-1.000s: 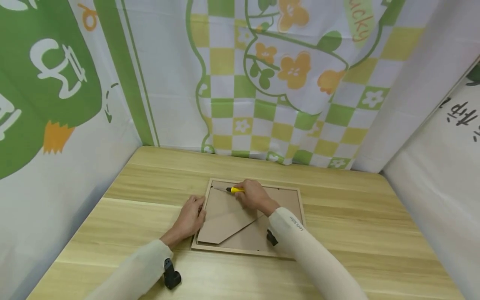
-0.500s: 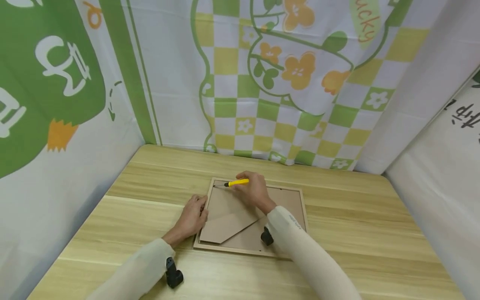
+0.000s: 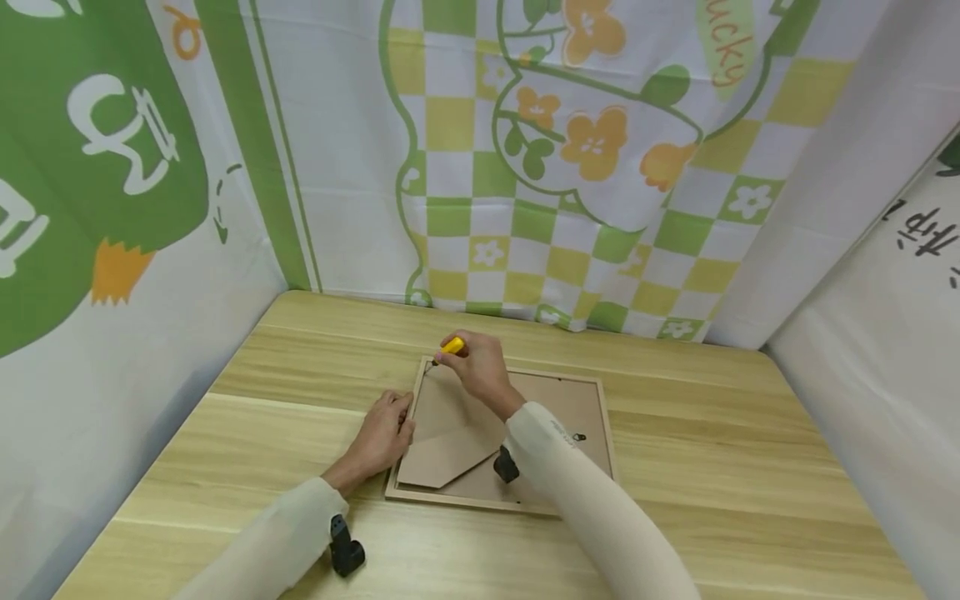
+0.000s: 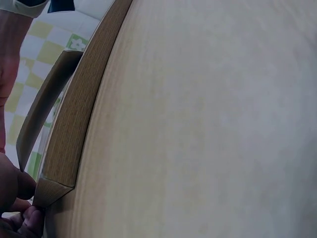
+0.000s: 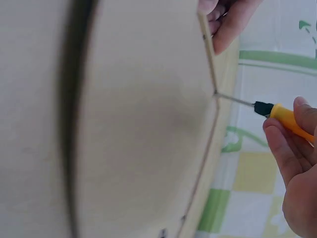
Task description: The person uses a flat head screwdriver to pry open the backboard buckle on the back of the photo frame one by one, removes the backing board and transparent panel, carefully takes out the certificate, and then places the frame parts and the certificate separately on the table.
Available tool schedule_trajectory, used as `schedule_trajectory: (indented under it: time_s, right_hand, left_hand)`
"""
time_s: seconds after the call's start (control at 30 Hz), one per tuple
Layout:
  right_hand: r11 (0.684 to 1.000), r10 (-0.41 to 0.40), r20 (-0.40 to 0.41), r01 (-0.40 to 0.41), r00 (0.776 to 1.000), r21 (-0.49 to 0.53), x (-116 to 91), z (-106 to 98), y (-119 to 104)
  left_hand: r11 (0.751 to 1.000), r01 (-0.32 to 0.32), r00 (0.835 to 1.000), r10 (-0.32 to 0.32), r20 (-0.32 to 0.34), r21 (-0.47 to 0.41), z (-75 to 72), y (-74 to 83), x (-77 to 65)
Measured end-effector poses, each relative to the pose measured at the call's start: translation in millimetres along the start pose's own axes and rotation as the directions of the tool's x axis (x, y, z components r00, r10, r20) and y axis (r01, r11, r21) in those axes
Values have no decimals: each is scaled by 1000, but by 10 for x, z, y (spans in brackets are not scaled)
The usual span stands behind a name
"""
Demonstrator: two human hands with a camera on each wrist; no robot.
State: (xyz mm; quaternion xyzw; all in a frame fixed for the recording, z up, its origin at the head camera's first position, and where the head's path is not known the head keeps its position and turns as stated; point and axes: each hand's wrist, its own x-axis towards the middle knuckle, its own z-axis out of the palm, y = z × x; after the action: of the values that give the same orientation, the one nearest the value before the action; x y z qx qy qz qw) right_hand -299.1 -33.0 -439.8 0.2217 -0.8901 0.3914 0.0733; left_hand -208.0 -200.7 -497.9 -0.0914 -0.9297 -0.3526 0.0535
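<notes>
A wooden picture frame [image 3: 472, 503] lies on the table with its brown backing board [image 3: 536, 398] up. A flap [image 3: 442, 458] on the board stands slightly raised at its near end. My left hand [image 3: 381, 435] grips the frame's left edge, thumb on top. My right hand [image 3: 480, 371] holds a screwdriver [image 5: 287, 120] with a yellow handle and black collar. Its thin shaft slants down, and the tip meets the far left inner corner of the frame in the right wrist view. In the left wrist view, fingers [image 4: 15, 191] pinch near the frame's wooden side [image 4: 79, 119].
Small dark tabs sit along the frame's inner edge, and a small metal hanger [image 3: 579, 437] is fixed on the board's right part. Wood-grain table [image 3: 735, 467] surrounds the frame. A printed cloth [image 3: 480, 208] hangs behind, with more cloth at both sides.
My right hand has moved left toward the frame's far left corner. The screwdriver has gone from lying nearly flat to a steeper slant. My left hand keeps its place.
</notes>
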Motion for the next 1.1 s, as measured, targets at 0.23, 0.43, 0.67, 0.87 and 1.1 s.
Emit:
schedule_trajectory:
  time_s: [0.23, 0.43, 0.67, 0.87, 1.1]
  right_hand:
    - [996, -31, 56, 35, 998, -79, 31, -17, -101]
    - [997, 81, 65, -80, 995, -8, -15, -130, 86]
    - [993, 113, 166, -106, 980, -51, -124, -267, 287]
    - [989, 148, 140, -146, 979, -24, -287, -415, 418]
    - [990, 137, 91, -140, 986, 32, -454, -583, 510]
  left_hand:
    - [1000, -7, 1000, 7, 2, 23, 2, 56, 4]
    - [998, -19, 1000, 17, 21, 66, -17, 92, 20]
    - [996, 75, 996, -77, 47, 43, -107, 132, 91]
    - [981, 141, 989, -146, 25, 136, -117, 154, 218]
    - [958, 92, 995, -102, 23, 272, -80, 156, 309]
